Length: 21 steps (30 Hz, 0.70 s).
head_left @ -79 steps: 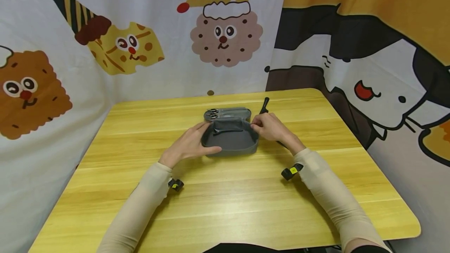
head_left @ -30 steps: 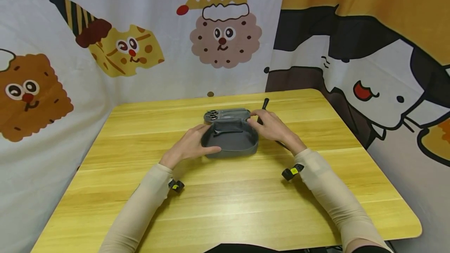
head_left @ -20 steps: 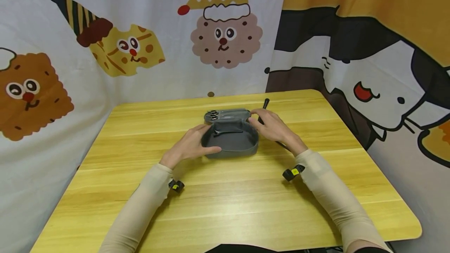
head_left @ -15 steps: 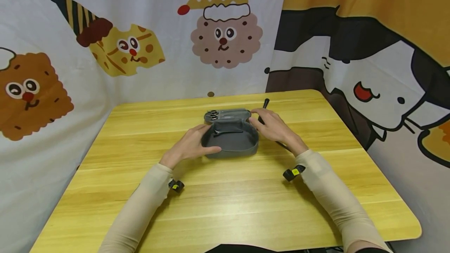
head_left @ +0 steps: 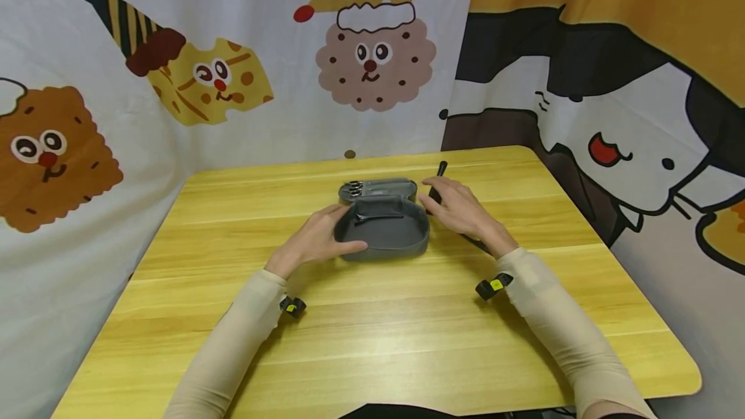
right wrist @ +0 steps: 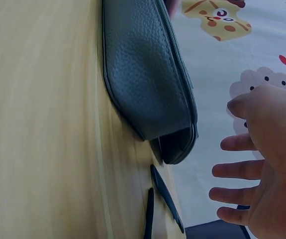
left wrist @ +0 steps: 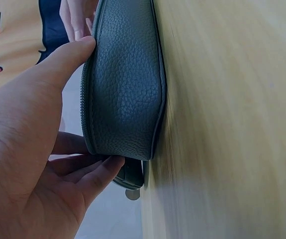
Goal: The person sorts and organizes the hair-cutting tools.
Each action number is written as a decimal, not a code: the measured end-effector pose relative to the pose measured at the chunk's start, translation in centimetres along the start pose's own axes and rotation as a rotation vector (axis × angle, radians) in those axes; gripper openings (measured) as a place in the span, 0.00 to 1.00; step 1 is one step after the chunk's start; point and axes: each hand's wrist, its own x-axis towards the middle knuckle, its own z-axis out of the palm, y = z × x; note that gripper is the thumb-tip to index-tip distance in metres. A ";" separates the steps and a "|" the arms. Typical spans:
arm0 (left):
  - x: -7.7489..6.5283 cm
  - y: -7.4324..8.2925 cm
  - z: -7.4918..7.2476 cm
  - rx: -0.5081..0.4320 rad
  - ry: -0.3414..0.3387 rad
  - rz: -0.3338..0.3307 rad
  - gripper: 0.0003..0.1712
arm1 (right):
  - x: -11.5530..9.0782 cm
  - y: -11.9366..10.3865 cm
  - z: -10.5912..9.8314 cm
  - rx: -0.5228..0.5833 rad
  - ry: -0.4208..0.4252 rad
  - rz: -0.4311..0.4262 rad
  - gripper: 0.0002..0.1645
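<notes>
A grey leather-look zip case stands unzipped at the table's middle. Its lid is folded back and holds scissors, whose finger rings show at the left. Inside lies a thin dark strip of unclear kind. My left hand holds the case's left end: in the left wrist view the thumb touches the zipped rim and the fingers bend against the end wall. Just right of the case, my right hand hovers with fingers spread, holding nothing. Beneath it lie slim black tools, their kind unclear.
One black tool's handle end shows beyond the right hand; another dark piece shows under the right wrist. The wooden table has rounded corners. A cartoon-print curtain hangs behind it.
My right hand pinched the case's right rear edge at first. Its fingers have since spread, and it has moved right, off the case. The left hand has stayed in place.
</notes>
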 end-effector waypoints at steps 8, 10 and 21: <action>0.1 0.0 0.0 0.000 0.003 0.000 0.65 | -0.8 1.4 -0.6 -0.049 -0.008 0.040 0.39; 0.1 0.0 0.0 0.000 0.003 0.000 0.65 | -1.1 1.8 -0.7 -0.056 -0.012 0.049 0.38; 0.0 0.1 0.0 0.004 0.002 -0.005 0.65 | -2.2 3.1 -1.3 -0.163 -0.047 0.029 0.35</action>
